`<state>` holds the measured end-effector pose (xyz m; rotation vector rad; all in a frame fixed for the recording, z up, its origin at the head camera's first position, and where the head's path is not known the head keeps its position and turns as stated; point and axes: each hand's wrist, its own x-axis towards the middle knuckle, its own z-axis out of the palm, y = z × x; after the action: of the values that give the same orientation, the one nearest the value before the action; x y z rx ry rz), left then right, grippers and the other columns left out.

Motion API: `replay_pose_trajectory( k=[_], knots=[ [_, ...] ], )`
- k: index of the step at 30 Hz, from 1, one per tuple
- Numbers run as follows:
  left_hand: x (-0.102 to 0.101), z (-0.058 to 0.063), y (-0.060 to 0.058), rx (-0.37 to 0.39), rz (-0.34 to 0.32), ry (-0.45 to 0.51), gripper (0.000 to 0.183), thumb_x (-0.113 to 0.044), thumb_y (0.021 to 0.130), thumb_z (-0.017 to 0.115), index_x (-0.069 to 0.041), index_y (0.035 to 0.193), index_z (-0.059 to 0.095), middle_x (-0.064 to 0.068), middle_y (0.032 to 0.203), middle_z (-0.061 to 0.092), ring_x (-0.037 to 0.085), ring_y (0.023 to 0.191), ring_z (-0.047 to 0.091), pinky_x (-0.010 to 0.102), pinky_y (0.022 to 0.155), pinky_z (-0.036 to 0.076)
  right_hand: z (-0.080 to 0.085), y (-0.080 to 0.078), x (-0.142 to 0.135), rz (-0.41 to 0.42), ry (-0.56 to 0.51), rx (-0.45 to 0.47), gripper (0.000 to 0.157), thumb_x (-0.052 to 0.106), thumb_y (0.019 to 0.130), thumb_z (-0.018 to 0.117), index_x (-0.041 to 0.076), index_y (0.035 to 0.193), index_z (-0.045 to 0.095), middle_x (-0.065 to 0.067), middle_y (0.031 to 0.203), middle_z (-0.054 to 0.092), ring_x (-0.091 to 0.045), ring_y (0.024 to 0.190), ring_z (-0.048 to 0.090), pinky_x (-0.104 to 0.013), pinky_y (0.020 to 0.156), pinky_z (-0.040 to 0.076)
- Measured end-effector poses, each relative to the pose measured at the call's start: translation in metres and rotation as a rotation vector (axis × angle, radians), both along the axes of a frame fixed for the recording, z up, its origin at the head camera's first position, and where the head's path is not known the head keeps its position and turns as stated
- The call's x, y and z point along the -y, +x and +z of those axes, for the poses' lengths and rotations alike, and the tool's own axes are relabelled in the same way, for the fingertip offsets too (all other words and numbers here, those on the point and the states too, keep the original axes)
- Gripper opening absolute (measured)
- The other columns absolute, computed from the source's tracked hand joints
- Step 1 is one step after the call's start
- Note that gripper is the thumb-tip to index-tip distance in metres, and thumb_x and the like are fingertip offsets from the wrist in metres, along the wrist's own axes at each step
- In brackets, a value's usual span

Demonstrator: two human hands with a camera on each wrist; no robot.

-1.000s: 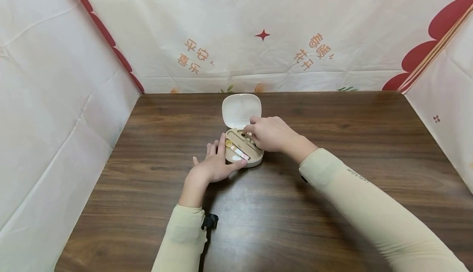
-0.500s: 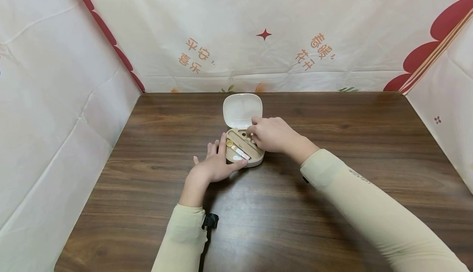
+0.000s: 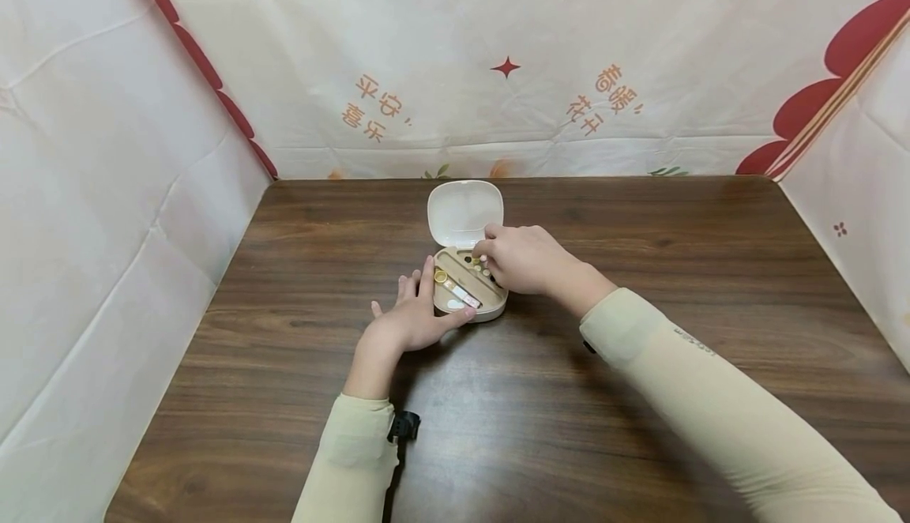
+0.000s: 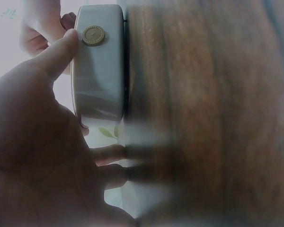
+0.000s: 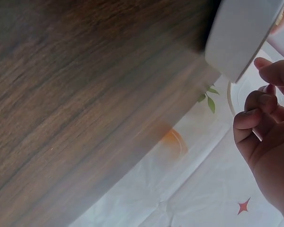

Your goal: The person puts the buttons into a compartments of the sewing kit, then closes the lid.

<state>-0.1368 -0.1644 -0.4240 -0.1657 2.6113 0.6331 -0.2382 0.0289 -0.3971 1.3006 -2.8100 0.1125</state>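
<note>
A cream case (image 3: pixel 490 316) with a beige insert lies on the table, its white lid (image 3: pixel 465 213) raised at the back. In the insert sit a yellow ring (image 3: pixel 441 276), a white and pink strip (image 3: pixel 465 295) and several small round pieces (image 3: pixel 478 269). My left hand (image 3: pixel 412 321) rests against the case's left side, thumb on the front rim, fingers extended. The left wrist view shows the round latch button (image 4: pixel 93 35) beside that thumb. My right hand (image 3: pixel 529 258) has its bent fingertips over the round pieces; whether they pinch one is hidden.
The brown wooden table (image 3: pixel 298 286) spreads around the case. White printed cloth (image 3: pixel 441 49) hangs behind it and along both sides. A black wrist camera (image 3: pixel 404 426) sits on the left sleeve.
My right fingertips have shifted slightly right and toward the front, away from the dark round piece, and a small gold spot now shows beside them. The left hand stays put.
</note>
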Motion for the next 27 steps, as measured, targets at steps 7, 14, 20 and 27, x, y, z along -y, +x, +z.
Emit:
replay_pose_trajectory(
  k=[7, 14, 20, 27],
  knots=[
    [0.000, -0.001, 0.000, 0.006, -0.004, 0.001, 0.114, -0.088, 0.077, 0.042, -0.033, 0.154, -0.022, 0.009, 0.167, 0.005, 0.027, 0.154, -0.003, 0.076, 0.110, 0.000, 0.010, 0.004, -0.012, -0.067, -0.097, 0.049, 0.024, 0.019, 0.090, 0.057, 0.027, 0.104, 0.074, 0.005, 0.088, 0.057, -0.017, 0.063, 0.057, -0.038, 0.053, 0.044],
    [0.000, 0.000, 0.001, 0.004, 0.005, 0.005, 0.115, -0.088, 0.076, 0.043, -0.033, 0.154, -0.021, 0.009, 0.167, 0.005, 0.027, 0.154, -0.004, 0.076, 0.110, 0.000, 0.022, 0.016, -0.028, -0.184, -0.155, 0.135, 0.025, 0.024, 0.094, 0.055, 0.026, 0.112, 0.072, 0.007, 0.099, 0.062, -0.014, 0.075, 0.059, -0.039, 0.064, 0.049],
    [0.000, 0.002, 0.002, -0.002, 0.002, -0.001, 0.115, -0.087, 0.077, 0.044, -0.030, 0.156, -0.018, 0.009, 0.167, 0.006, 0.028, 0.155, -0.001, 0.077, 0.110, 0.002, 0.022, 0.034, -0.034, -0.225, -0.081, 0.316, 0.047, 0.039, 0.096, 0.059, 0.013, 0.135, 0.059, -0.004, 0.117, 0.059, -0.020, 0.094, 0.062, -0.047, 0.084, 0.053],
    [-0.003, 0.004, 0.003, -0.023, -0.004, -0.031, 0.114, -0.085, 0.079, 0.046, -0.028, 0.157, -0.014, 0.010, 0.166, 0.011, 0.031, 0.154, 0.005, 0.077, 0.109, 0.009, 0.008, 0.058, -0.037, -0.255, -0.064, 0.428, 0.082, 0.054, 0.091, 0.062, 0.006, 0.152, 0.035, -0.011, 0.136, 0.049, -0.030, 0.119, 0.059, -0.051, 0.094, 0.050]
  ],
)
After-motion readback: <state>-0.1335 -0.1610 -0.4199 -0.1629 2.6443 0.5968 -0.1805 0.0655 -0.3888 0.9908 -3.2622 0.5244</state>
